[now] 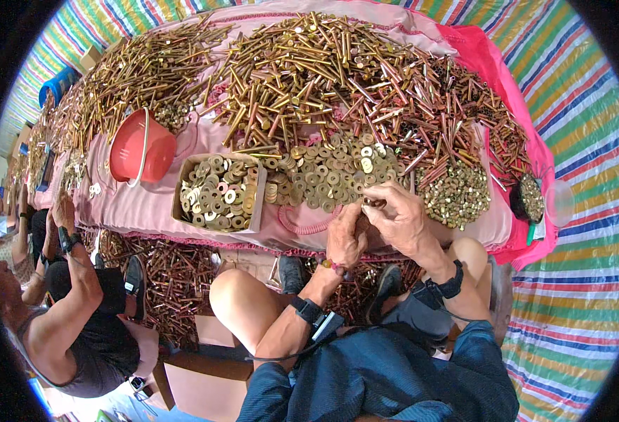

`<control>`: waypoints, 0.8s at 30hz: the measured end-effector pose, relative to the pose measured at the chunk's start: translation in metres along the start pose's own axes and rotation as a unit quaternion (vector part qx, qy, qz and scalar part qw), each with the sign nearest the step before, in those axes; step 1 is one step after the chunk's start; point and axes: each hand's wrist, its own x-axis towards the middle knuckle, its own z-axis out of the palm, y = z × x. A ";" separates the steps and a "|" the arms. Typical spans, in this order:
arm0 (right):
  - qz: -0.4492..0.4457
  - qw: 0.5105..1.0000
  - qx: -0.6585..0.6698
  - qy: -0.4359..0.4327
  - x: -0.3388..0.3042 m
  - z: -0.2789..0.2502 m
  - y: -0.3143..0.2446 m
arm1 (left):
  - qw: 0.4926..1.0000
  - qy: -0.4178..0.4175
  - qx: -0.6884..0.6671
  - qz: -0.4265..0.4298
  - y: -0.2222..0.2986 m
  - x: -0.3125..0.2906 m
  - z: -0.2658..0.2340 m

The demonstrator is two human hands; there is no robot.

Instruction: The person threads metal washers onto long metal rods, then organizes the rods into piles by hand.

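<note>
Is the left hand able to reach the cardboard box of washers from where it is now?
Probably yes. The left hand is at the cloth's near edge, and the cardboard box lies open to its left, with only bare pink cloth between.

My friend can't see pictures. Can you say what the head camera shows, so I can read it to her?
A person's left hand and right hand meet over a small brass piece at the edge of a pink table. Heaps of bolts and washers, a box of washers and a red bucket lie on it. Another person sits left.
</note>
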 end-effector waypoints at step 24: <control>0.024 1.000 0.004 0.018 -0.006 0.004 0.012 | 0.999 -0.021 0.022 0.011 -0.009 -0.001 0.001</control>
